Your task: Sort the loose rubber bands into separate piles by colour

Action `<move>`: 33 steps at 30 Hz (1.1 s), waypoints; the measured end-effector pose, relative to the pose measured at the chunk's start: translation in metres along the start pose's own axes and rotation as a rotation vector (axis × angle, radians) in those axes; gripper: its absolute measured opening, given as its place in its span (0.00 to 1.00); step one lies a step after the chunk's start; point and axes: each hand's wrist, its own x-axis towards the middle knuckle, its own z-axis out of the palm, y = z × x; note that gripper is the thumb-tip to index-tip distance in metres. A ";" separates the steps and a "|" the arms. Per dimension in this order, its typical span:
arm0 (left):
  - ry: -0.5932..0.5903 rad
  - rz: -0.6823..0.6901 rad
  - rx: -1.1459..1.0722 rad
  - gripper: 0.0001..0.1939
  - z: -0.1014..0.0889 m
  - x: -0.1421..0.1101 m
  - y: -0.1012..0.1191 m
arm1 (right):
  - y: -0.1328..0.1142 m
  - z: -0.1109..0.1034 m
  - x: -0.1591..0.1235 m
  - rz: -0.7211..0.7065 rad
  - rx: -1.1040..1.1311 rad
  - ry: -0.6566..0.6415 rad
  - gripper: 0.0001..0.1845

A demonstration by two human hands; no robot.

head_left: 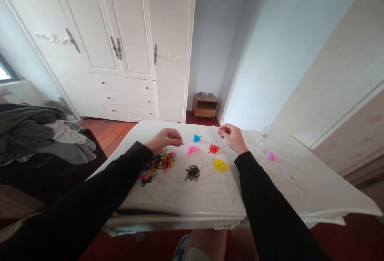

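Observation:
Small coloured elastic bands lie on a white table (186, 197). A mixed multicoloured heap (159, 163) sits at the left. Sorted little piles lie to its right: blue (196, 137), pink (192, 149), red (213, 148), yellow (220, 165) and black (192, 172). My left hand (164, 139) hovers just above the mixed heap, fingers pinched on a tiny yellowish band. My right hand (232, 137) is beside the red pile, fingers curled together on something small and reddish. Both arms wear black sleeves.
A pink object (271, 156) and a clear glass thing (263, 133) rest on the table's right part. White wardrobe doors (126, 33) stand behind, a small wooden stand (205, 106) in the corner, and piled clothes (45, 137) at the left.

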 end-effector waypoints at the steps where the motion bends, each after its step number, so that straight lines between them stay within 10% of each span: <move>1: -0.002 -0.002 0.006 0.17 0.000 0.000 0.000 | 0.010 0.001 -0.002 0.021 0.008 -0.011 0.11; 15: 0.014 -0.024 0.106 0.16 0.006 -0.001 -0.001 | 0.017 0.001 -0.016 -0.058 -0.233 -0.285 0.05; 33: -0.044 0.147 0.186 0.13 0.050 -0.023 0.017 | -0.060 0.041 -0.042 -0.245 -0.039 -0.482 0.09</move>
